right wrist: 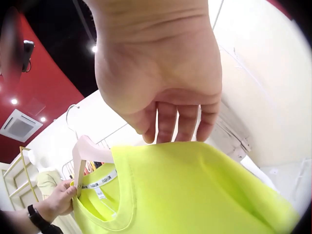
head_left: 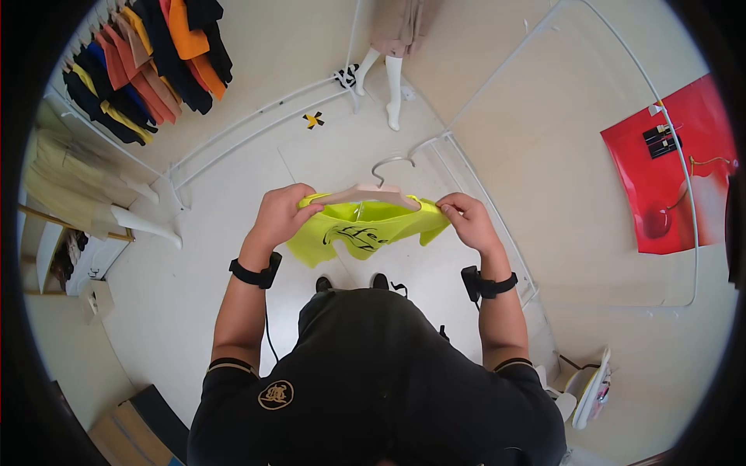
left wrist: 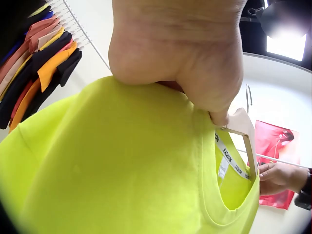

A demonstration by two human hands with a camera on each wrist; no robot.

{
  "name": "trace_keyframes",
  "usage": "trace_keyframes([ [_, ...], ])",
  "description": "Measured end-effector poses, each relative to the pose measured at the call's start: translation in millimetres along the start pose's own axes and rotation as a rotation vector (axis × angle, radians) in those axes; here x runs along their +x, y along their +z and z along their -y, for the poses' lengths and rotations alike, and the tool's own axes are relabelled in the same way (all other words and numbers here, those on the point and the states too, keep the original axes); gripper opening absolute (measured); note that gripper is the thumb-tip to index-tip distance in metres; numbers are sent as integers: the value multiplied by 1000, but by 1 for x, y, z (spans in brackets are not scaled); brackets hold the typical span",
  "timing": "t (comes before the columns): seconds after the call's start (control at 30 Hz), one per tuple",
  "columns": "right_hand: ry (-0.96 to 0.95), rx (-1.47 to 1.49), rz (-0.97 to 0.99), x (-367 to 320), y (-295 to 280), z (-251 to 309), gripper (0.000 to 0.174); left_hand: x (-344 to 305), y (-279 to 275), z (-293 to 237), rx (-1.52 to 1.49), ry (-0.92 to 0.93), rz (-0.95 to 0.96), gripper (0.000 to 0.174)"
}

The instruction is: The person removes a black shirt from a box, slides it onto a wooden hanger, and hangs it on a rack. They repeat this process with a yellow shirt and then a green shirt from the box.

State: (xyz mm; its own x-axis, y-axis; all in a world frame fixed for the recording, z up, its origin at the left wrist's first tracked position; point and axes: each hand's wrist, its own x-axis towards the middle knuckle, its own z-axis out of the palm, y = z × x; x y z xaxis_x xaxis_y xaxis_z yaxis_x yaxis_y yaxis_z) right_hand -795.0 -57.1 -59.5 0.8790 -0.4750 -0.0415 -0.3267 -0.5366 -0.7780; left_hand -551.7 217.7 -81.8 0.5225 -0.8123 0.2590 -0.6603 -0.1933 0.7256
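Observation:
A neon yellow-green T-shirt (head_left: pixel 312 238) with dark lettering on its front hangs on a pale hanger (head_left: pixel 373 193) with a metal hook, held out before the person. With thumb and fingers, the left hand (head_left: pixel 281 213) grips one shoulder of it beside the neckline. The right hand (head_left: pixel 471 222) pinches the other shoulder near the hanger's end. In the right wrist view, the right fingertips (right wrist: pixel 165 135) are at the shirt's top edge. A printed neck tape (left wrist: pixel 233 158) shows inside the collar in the left wrist view.
Clothes (head_left: pixel 155 58) hang on a rail at the upper left. White metal racks (head_left: pixel 256 116) run along the walls. Mannequin legs (head_left: pixel 392 85) stand at the back, with another mannequin leg (head_left: pixel 148 224) at left. A red poster (head_left: pixel 653 155) is on the right wall.

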Motion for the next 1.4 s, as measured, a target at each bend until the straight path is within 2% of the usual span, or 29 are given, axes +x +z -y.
trace_keyframes([
  [0.1, 60, 171, 50, 11, 6, -20, 22, -3, -2, 3, 58, 71, 0, 20],
  [0.17, 80, 263, 91, 15, 9, -29, 23, -5, -7, 9, 24, 67, -43, 20],
  [0.2, 130, 326, 174, 16, 10, -30, 25, -6, -10, 12, 23, 68, -43, 20],
  [0.23, 180, 389, 260, 17, 12, -30, 26, -8, -13, 15, 0, 32, -37, 20],
  [0.27, 180, 386, 263, 19, 13, -26, 26, -10, -16, 18, -22, -6, -33, 20],
  [0.33, 202, 162, 270, 21, 16, -15, 25, -13, -22, 22, -46, -50, -46, 20],
  [0.37, 200, 161, 272, 22, 17, -5, 25, -14, -25, 25, -70, -90, -54, 20],
  [0.43, 182, -179, 269, 27, 18, 15, 24, -17, -30, 30, -103, -84, -33, 19],
  [0.47, 182, -183, 272, 31, 21, 14, 24, -19, -31, 33, -136, -79, -9, 19],
  [0.53, 14, -491, 222, 41, 31, 5, 19, -21, -32, 38, -123, -47, -32, 19],
  [0.63, -47, -600, 133, 49, 38, 2, 14, -24, -38, 45, -57, -7, -75, 19],
  [0.77, -91, -526, 24, 58, 44, 13, 10, -26, -45, 59, 112, 37, -141, 20],
  [0.87, -133, -485, -71, 61, 52, 11, 18, -28, -50, 65, 66, -15, -196, 20],
  [0.93, -75, -717, -64, 65, 59, 7, 32, -25, -51, 66, 21, -51, -219, 19],
  [0.97, -76, -714, -62, 66, 61, 14, 32, -24, -53, 66, -23, -80, -234, 19],
  [1.03, -246, -635, -164, 74, 64, 27, 45, -18, -56, 64, -35, -64, -235, 19],
  [1.07, -253, -631, -158, 79, 66, 41, 45, -16, -59, 63, -52, -51, -232, 19],
  [1.13, -458, -604, -317, 88, 72, 70, 49, -9, -60, 60, -55, -69, -232, 20],
  [1.23, -574, -420, -203, 110, 80, 85, 39, 6, -61, 55, -10, -87, -237, 22],
  [1.27, -579, -403, -192, 120, 83, 82, 39, 10, -62, 54, 34, -85, -239, 23],
  [1.33, -263, -333, -26, 142, 88, 75, 25, 19, -64, 52, 34, -149, -197, 25],
  [1.4, -359, -284, -59, 165, 91, 60, 21, 32, -68, 53, 45, -205, -173, 27],
])
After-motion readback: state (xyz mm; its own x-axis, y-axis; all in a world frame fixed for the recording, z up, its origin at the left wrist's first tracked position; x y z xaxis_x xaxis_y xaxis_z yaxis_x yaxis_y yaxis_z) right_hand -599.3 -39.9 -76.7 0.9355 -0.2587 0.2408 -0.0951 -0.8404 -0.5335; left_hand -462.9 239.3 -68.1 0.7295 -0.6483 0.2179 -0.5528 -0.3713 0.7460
